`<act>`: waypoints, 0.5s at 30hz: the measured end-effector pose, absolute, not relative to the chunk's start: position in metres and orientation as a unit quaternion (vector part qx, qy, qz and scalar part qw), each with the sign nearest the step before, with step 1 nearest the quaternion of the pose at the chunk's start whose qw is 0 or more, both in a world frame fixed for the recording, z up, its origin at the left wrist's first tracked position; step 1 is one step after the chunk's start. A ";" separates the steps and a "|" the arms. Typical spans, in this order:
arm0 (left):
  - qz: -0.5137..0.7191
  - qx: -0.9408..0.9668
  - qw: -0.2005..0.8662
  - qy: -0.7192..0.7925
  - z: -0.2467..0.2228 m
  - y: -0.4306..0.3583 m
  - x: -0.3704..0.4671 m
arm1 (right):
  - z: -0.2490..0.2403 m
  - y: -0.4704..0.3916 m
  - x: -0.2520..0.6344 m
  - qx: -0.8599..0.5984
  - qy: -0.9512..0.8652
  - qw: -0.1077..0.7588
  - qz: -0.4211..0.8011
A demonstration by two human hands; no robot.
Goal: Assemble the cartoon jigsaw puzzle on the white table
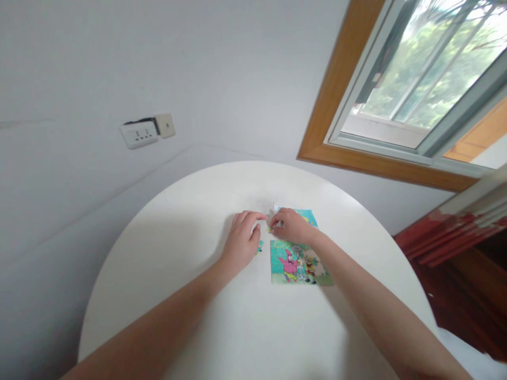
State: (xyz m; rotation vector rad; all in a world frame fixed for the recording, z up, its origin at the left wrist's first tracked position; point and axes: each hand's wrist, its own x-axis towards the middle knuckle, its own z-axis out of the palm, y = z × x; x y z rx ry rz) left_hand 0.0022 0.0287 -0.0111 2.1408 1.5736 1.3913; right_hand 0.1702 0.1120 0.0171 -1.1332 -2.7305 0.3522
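A cartoon jigsaw puzzle (289,264) in teal and green, with a pink starfish figure and a yellow figure, lies flat on the white table. Just beyond it, my right hand (292,226) is closed, its fingertips pinching a small yellowish puzzle piece (270,230). Under and behind that hand lies a teal picture sheet (308,215), partly covered. To the left, my left hand (242,235) rests on the table with thumb and forefinger apart and nothing visible between them. Close by its thumb side are small loose puzzle pieces (260,247), partly hidden by the hand.
The round white table (178,253) reaches nearly to the wall. On the wall are a socket plate (139,134) and a smaller plate (165,125). A wood-framed window (325,140) is at the right, with a red and pale curtain (455,235) beneath.
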 end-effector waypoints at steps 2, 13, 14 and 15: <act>0.462 0.712 0.072 0.523 -0.012 0.029 0.003 | 0.017 0.114 0.168 -0.370 -0.917 0.075 0.127; 0.471 0.692 0.081 0.541 -0.017 0.034 -0.001 | 0.020 0.112 0.164 -0.405 -0.905 0.070 0.115; 0.472 0.692 0.080 0.540 -0.016 0.034 -0.001 | 0.020 0.112 0.164 -0.405 -0.904 0.072 0.122; 0.472 0.693 0.080 0.539 -0.016 0.033 0.000 | 0.020 0.113 0.165 -0.404 -0.903 0.073 0.130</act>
